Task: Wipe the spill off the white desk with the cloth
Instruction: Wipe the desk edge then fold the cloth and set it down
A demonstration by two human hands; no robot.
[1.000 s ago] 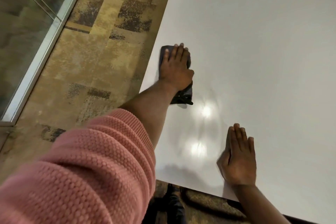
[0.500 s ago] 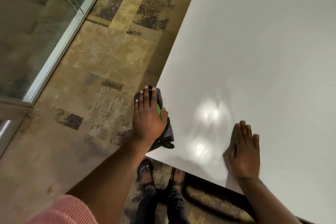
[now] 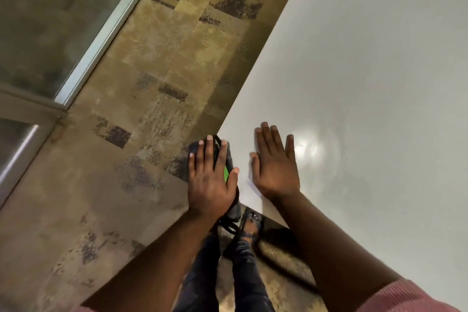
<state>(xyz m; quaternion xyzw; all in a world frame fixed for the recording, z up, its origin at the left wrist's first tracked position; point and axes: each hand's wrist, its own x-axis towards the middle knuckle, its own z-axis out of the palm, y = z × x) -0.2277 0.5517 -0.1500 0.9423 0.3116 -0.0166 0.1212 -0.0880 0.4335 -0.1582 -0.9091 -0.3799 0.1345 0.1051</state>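
Note:
The white desk (image 3: pixel 367 78) fills the right side of the head view, its near left corner below my hands. My left hand (image 3: pixel 211 178) lies flat on a dark grey cloth (image 3: pixel 229 159) with a green patch, at the desk's left edge by that corner; part of the cloth hangs past the edge. My right hand (image 3: pixel 274 164) rests palm down on the desk just right of it, fingers spread, holding nothing. A glossy patch with light reflections (image 3: pixel 312 151) shines beside the right hand. No distinct puddle shows.
Mottled brown carpet (image 3: pixel 152 114) covers the floor left of the desk. A glass partition with a metal frame (image 3: pixel 101 40) runs along the far left. My legs and a sandalled foot (image 3: pixel 249 227) stand below the desk corner.
My left hand has dragged the cloth back along the desk's left edge to the near corner. The right hand now rests closer to the left one. The view has shifted.

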